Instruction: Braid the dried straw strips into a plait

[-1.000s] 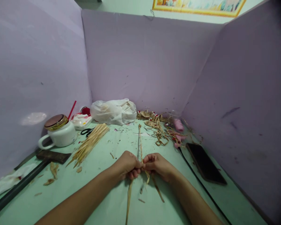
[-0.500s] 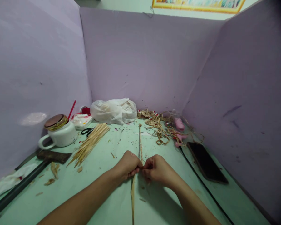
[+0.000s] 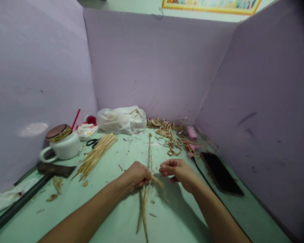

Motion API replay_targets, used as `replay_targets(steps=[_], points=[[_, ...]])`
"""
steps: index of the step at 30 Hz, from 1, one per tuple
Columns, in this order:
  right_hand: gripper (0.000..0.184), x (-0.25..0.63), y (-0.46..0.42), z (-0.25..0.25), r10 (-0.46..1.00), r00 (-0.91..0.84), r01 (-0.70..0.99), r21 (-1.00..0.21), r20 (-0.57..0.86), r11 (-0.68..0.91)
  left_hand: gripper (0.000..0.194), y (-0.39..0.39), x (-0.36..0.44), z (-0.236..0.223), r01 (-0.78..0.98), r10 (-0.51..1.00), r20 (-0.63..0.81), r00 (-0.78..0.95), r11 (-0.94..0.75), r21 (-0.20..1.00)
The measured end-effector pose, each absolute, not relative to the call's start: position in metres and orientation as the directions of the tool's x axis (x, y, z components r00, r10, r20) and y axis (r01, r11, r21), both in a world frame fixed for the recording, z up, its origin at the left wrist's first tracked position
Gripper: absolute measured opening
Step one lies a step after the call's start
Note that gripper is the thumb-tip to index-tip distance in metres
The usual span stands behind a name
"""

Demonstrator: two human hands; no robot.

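A thin braid of straw-coloured fibre [image 3: 150,153] runs up the middle of the green table, away from me. My left hand [image 3: 139,174] pinches the braid's near end between thumb and fingers. Below that pinch, loose fibre strips [image 3: 145,209] hang toward me, and one bent strip [image 3: 160,184] sticks out to the right. Just right of the braid is my right hand [image 3: 176,171], held apart from the strips, its fingers slightly curled and spread with nothing visible in them.
Left: a bundle of dry strips [image 3: 97,153], scissors [image 3: 92,142], a white mug [image 3: 67,146] and a hammer [image 3: 57,169]. At the back lie a white plastic bag [image 3: 123,119] and braided pieces [image 3: 168,133]. A pink thread spool [image 3: 192,133], a black cable [image 3: 212,189] and a phone [image 3: 221,173] are on the right.
My right hand has come away from the braid's end, moving right and slightly up, and its fingers have opened. More loose strips now show, one swung out rightward. My left hand keeps its pinch.
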State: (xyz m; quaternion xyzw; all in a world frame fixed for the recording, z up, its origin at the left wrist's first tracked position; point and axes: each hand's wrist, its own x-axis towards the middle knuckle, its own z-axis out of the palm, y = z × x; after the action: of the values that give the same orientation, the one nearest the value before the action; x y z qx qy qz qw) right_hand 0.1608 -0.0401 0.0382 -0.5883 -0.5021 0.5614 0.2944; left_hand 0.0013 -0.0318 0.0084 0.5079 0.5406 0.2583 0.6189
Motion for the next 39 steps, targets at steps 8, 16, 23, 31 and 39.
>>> replay_targets(steps=[8,16,23,31,39], points=[[0.010,0.137,-0.044,0.019,0.808,-0.370,0.101,-0.884,-0.459,-0.456,0.005,-0.032,0.001,0.008,0.237,0.872,-0.380,0.310,0.316,0.919],[0.015,0.137,-0.039,0.008,0.885,-0.244,0.237,-0.909,-0.397,-0.343,0.007,-0.032,-0.005,0.016,0.460,0.857,-0.396,0.329,0.221,0.860],[0.007,0.135,-0.040,0.004,0.886,-0.239,0.138,-0.917,-0.397,-0.373,0.011,-0.053,0.002,0.027,0.760,0.937,-0.260,0.234,-0.009,0.650],[0.004,0.137,-0.037,0.000,0.848,-0.294,0.132,-0.898,-0.440,-0.420,0.017,-0.077,0.014,0.032,0.842,0.944,-0.131,0.304,-0.202,0.500],[0.015,0.144,-0.034,-0.002,0.811,-0.429,0.026,-0.903,-0.397,-0.428,0.019,-0.034,-0.001,0.024,0.225,0.862,-0.468,0.196,0.425,0.877]])
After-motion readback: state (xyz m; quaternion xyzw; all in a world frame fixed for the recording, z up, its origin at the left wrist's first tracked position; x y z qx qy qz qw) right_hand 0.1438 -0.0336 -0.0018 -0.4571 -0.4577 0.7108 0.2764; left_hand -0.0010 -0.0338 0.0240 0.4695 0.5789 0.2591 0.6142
